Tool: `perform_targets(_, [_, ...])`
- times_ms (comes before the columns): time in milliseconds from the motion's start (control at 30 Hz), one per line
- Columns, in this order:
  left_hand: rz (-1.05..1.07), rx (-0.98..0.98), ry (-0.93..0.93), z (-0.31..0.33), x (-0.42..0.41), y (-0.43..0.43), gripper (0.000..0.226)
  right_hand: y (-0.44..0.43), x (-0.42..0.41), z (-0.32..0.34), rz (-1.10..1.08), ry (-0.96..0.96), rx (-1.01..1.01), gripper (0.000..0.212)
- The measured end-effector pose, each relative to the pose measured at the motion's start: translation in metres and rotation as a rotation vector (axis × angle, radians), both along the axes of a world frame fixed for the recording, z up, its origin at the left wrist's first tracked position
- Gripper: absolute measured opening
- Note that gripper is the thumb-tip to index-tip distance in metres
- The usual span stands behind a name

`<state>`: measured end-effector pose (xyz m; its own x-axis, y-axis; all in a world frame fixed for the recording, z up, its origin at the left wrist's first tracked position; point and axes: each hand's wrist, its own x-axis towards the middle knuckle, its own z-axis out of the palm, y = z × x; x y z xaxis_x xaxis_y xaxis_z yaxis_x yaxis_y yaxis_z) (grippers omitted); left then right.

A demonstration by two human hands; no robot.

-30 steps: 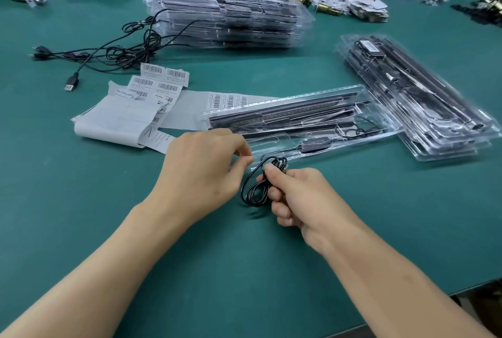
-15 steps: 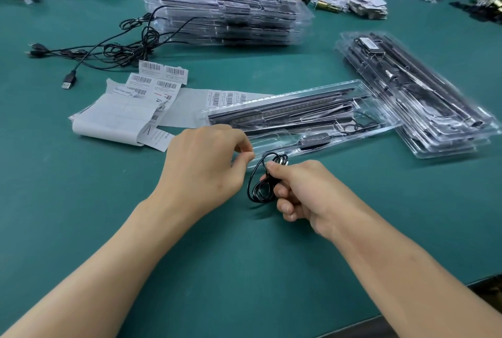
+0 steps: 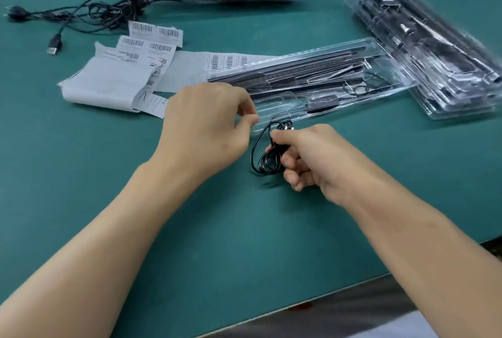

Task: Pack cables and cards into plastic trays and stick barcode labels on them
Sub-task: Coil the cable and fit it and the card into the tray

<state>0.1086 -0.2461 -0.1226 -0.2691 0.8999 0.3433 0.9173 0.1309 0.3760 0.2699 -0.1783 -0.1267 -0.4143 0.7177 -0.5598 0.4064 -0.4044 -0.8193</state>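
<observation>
while right hand grips coiled cable, whether left hand pinches anything is hidden

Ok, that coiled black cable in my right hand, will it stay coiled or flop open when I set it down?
Probably floppy: the coiled black cable hangs in loose, uneven loops from the right hand. Likely light, since a few fingers hold the whole bundle. No tie shows around the loops, so it may spring open once released.
</observation>
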Motion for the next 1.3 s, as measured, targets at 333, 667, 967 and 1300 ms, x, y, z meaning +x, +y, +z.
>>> perform_targets(333, [-0.013,0.027,0.05,-0.001,0.004,-0.001,0.008,0.006,-0.004,0.007,-0.029,0.101,-0.093,0.023])
perform_targets(667, [-0.021,0.068,0.073,-0.003,0.007,-0.002,0.008,0.001,-0.009,-0.001,-0.007,0.099,0.022,0.025])
perform_targets(967, [-0.016,0.093,0.067,-0.005,0.009,-0.003,0.009,0.005,-0.01,0.003,-0.048,0.073,-0.025,0.019])
perform_targets(1300, [-0.032,0.105,0.072,-0.005,0.011,-0.004,0.009,0.014,-0.002,0.01,0.078,0.111,-0.13,0.029])
